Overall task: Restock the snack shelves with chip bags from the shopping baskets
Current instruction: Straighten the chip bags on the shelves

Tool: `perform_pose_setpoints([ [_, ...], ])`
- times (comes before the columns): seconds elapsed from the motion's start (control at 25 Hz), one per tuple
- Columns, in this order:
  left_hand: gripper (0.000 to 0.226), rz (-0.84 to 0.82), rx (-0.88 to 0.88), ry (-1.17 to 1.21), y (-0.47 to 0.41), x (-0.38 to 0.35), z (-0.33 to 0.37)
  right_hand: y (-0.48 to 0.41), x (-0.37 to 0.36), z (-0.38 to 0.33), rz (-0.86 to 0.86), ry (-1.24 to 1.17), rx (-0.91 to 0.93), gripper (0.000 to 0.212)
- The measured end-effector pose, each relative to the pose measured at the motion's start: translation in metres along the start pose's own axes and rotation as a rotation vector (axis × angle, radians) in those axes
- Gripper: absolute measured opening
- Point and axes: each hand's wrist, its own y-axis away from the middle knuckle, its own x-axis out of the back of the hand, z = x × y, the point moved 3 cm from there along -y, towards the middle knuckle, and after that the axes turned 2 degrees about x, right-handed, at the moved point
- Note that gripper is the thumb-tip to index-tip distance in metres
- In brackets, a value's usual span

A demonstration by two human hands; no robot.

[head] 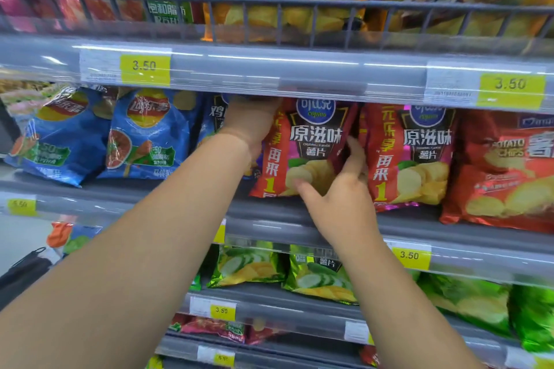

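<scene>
Head view: red chip bag [314,144], standing on middle shelf [120,189]; your left hand [251,123] grips its top, right hand [338,192] its lower edge. Placement judged nearly done; baskets unseen, remainder unknown.

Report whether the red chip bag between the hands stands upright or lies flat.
Upright: the red chip bag stands on its bottom edge on the shelf, left hand at its top, right hand pinching its side.

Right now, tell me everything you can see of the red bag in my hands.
Glossy red bag, blue round logo, white characters on black, pictured chips. It stands upright on the middle shelf, beside a matching bag. The left hand holds its top-left corner; the right hand grips its lower right edge.
</scene>
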Motion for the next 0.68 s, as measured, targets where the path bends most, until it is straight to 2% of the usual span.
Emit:
perform_pose_setpoints([
  [0.04,0.006,-0.016,-0.006,0.047,0.0,0.0,-0.002,-0.003,0.0,0.0,-0.013,-0.015,-0.023,0.109],
  [0.16,0.013,-0.073,0.038,0.064,0.004,-0.003,-0.007,-0.009,-0.001,-0.004,-0.085,-0.003,-0.053,0.119],
  [0.28,0.011,-0.082,0.066,0.079,0.003,-0.005,-0.004,-0.015,-0.003,-0.006,-0.088,-0.077,-0.128,0.133],
  [0.4,0.018,-0.081,0.053,0.109,0.002,-0.004,-0.006,-0.015,-0.004,-0.008,-0.06,-0.039,-0.133,0.133],
  [0.48,0.033,-0.052,-0.012,0.104,-0.002,-0.002,-0.008,-0.013,-0.004,-0.008,-0.077,-0.016,-0.144,0.128],
  [0.6,0.044,0.038,-0.222,-0.173,0.006,0.003,-0.005,-0.011,-0.004,-0.01,-0.062,0.037,-0.12,0.124],
  [0.68,0.055,0.023,-0.282,-0.166,0.021,0.007,-0.015,-0.011,-0.005,-0.01,-0.053,0.047,-0.107,0.122],
])
